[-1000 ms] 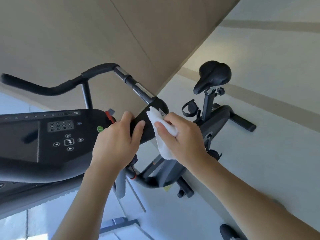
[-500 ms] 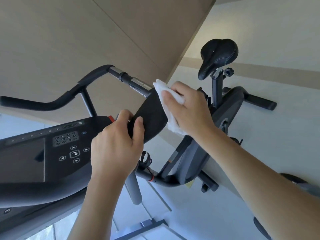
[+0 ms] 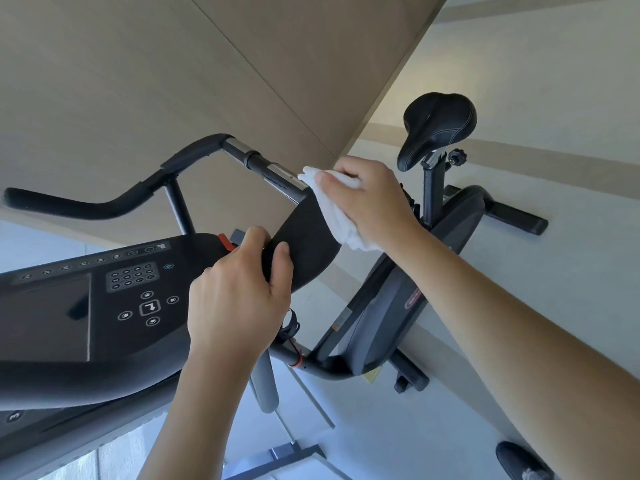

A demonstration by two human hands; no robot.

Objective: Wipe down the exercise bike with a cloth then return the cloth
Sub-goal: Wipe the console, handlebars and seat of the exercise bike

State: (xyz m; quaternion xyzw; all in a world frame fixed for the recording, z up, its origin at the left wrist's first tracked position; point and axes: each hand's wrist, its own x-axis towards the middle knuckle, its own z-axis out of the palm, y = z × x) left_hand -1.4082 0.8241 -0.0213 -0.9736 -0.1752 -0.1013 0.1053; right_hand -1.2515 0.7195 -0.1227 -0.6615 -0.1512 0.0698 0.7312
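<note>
Cloth (image 3: 334, 211): white, bunched, pressed under the right hand (image 3: 369, 199) against the upper end of the bike's black pad (image 3: 306, 245), where the pad meets the handlebar (image 3: 273, 171). The right hand's fingers lie over the cloth, lightly bent, bearing it onto the surface. Cloth edges show above and below the hand.

Left hand (image 3: 239, 299): clamped on the lower end of the same pad, thumb on the near face, fingers wrapped round the far edge. The two hands are apart, one at each end of the pad.

Bike (image 3: 391, 306): console (image 3: 104, 306) with keypad and dark screen at left, just beside the left hand. Saddle (image 3: 438, 126) on its post at upper right, behind the right hand. A dark shoe (image 3: 519, 462) shows at lower right.
</note>
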